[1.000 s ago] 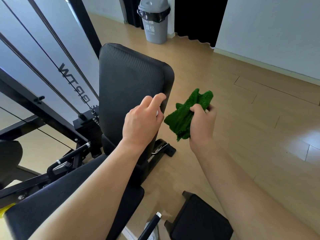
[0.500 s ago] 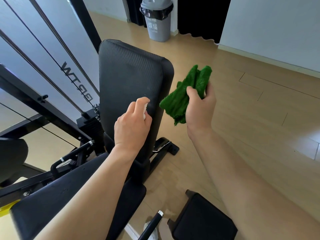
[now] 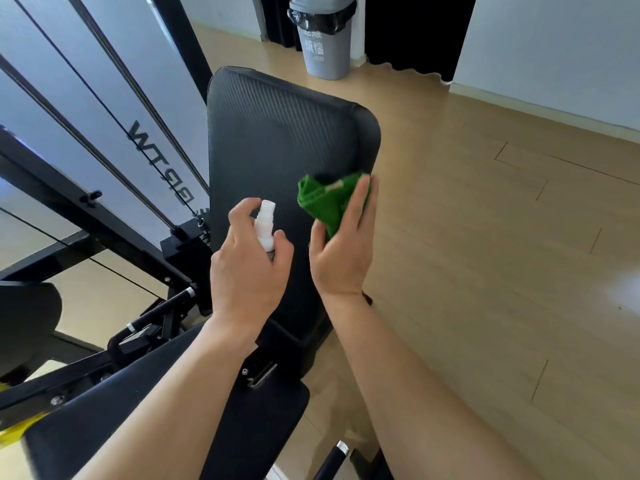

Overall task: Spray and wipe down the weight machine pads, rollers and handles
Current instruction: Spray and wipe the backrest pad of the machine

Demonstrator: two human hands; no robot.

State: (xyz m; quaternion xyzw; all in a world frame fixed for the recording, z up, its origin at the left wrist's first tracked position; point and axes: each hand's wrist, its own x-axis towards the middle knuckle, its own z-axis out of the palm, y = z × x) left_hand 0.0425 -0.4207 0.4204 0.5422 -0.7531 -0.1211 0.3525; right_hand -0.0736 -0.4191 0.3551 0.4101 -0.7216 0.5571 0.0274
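Note:
The black ribbed back pad (image 3: 277, 140) of the weight machine stands upright in the middle of the view. My left hand (image 3: 247, 268) grips a small white spray bottle (image 3: 266, 223) in front of the pad's lower part, with the forefinger raised beside the nozzle. My right hand (image 3: 341, 247) presses a crumpled green cloth (image 3: 323, 200) flat against the pad near its right edge, fingers straight. Below my arms lies the black seat pad (image 3: 145, 410).
Black frame bars and steel cables (image 3: 104, 109) run along the left, with a black handle bar (image 3: 156, 310) below them. A grey lidded bin (image 3: 323, 39) stands at the back by a dark doorway. Wooden floor (image 3: 485, 237) stretches to the right.
My right hand has brought the green cloth down onto the back pad and laid it flat there. My left hand has tilted so that the white bottle now shows.

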